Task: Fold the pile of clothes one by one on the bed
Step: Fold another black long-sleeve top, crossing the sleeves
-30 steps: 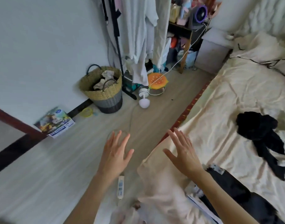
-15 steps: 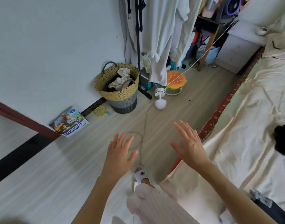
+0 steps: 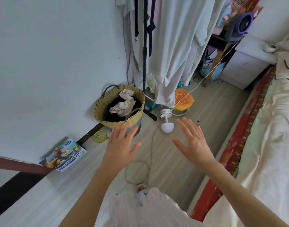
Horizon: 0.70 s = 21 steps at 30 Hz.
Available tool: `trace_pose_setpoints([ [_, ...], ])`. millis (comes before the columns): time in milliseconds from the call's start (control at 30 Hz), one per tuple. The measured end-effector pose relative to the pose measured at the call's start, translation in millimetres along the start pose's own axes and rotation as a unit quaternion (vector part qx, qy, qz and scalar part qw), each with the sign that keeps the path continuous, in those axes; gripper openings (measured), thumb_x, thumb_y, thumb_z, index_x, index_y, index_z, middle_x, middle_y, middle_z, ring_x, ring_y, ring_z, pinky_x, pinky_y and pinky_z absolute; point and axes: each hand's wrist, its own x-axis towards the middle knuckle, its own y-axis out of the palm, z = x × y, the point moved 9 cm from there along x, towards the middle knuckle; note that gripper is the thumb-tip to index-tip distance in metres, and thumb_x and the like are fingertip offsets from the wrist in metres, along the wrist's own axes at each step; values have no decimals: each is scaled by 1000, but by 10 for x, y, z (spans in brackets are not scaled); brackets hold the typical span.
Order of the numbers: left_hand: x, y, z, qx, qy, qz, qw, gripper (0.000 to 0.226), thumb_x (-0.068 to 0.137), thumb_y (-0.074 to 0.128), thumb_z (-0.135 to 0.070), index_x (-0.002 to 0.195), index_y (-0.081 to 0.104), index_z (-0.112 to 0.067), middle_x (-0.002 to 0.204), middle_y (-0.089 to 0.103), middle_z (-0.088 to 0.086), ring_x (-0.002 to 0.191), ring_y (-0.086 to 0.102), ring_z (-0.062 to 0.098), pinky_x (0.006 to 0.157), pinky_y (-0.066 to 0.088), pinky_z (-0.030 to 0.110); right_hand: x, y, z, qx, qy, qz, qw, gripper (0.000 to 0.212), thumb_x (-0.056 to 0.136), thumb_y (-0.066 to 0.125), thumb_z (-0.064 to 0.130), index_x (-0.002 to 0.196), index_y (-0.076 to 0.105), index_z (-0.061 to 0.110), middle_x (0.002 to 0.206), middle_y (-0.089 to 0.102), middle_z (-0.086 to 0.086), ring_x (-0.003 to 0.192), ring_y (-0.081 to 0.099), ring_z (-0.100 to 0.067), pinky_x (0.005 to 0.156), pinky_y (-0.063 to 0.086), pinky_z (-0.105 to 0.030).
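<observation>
While fingers spread, left hand [image 3: 120, 149] hovers

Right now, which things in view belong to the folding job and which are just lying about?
Job: left hand, right hand, both empty with fingers spread; bed.
Lying about: woven basket, burger cushion, booklet, yellow lid, hanging clothes.

Arms: bare to past the elbow, no sleeves in view
Left hand [image 3: 120, 145]: bare, no rings
Right hand [image 3: 193, 143]: bare, no rings
Garment [image 3: 145, 210]: pale, finely striped fabric
Footwear [image 3: 141, 190]: light open-toed slipper
</observation>
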Motion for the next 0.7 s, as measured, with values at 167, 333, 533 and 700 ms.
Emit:
trace_pose_setpoints([
  [167,492,-238,203,8,19,6,1000,56,95,44,-46,147,33,-28,158,18,2,147,3,24,117,12,42,575,-112,258,-5,-6,-14,1000,67,91,55,42,149,25,24,156,24,-4,146,15,-23,119,12,-47],
  [333,1104,-370,223,36,95,9,995,57,94,48,-46,146,35,-26,157,21,4,147,5,26,117,7,45,919,-112,207,-41,46,-33,998,69,92,49,49,150,18,27,159,16,0,147,7,-19,119,2,-44],
  [533,1835,-218,106,63,175,82,979,63,93,35,-59,149,22,-34,160,7,-3,147,-8,20,117,-3,40,1001,-178,-165,-29,175,-74,981,80,82,44,62,150,19,29,158,17,0,147,8,-20,119,1,-45],
  [700,2275,56,-430,80,262,142,951,64,93,34,-60,150,19,-35,160,5,-3,147,-9,20,115,-7,37,848,-300,-700,-12,286,-111,952,80,86,55,54,148,8,36,159,10,3,148,2,-18,117,-6,-42],
])
